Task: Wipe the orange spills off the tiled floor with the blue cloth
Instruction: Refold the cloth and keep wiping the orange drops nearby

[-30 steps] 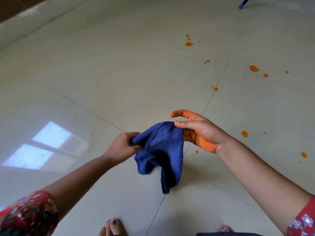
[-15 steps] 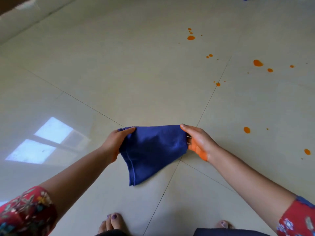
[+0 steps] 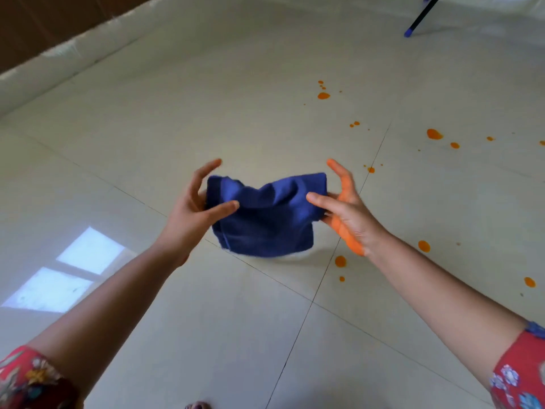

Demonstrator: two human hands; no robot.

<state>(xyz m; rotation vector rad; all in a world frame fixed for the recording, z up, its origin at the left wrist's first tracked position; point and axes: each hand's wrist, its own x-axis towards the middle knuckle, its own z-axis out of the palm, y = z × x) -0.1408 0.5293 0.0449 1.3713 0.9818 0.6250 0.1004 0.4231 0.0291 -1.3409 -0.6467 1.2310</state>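
Folding looks underway, no wiping yet.

Left hand (image 3: pixel 191 214) has come inward since half a second ago. Its thumb lies across the near face of the cloth (image 3: pixel 265 222) and pinches the left edge against fingers we can't see behind it. Index and middle fingers stand spread, clear above the edge.

The cloth was stretched flat between both hands and hung to a point. Now it's slack, with a hump and a crease along the top and the lower part hanging roughly square. We read that as doubled over, but the bottom edge is blurred, so we can't count layers. It's in the air above the floor (image 3: pixel 206 98), over a tile joint, touching no spill.

Right hand (image 3: pixel 351 219) has also moved in. Its thumb pinches the right edge against the fingers behind, and the index finger is straight and raised. The palm and little-finger side are stained orange.

Spills (image 3: pixel 340 261) match the earlier frame: the nearest pair sits just below the right wrist and the rest are scattered to the right and further up. None look smeared, so we judge wiping progress at zero.

Our take is that we're making a pad, then it goes down onto the nearest spot. One risk is that the stained palm re-marks the tile.

The view has tilted up. The pole (image 3: pixel 421 16) at top right, barely in frame before, now shows fully, and the feet are nearly gone.
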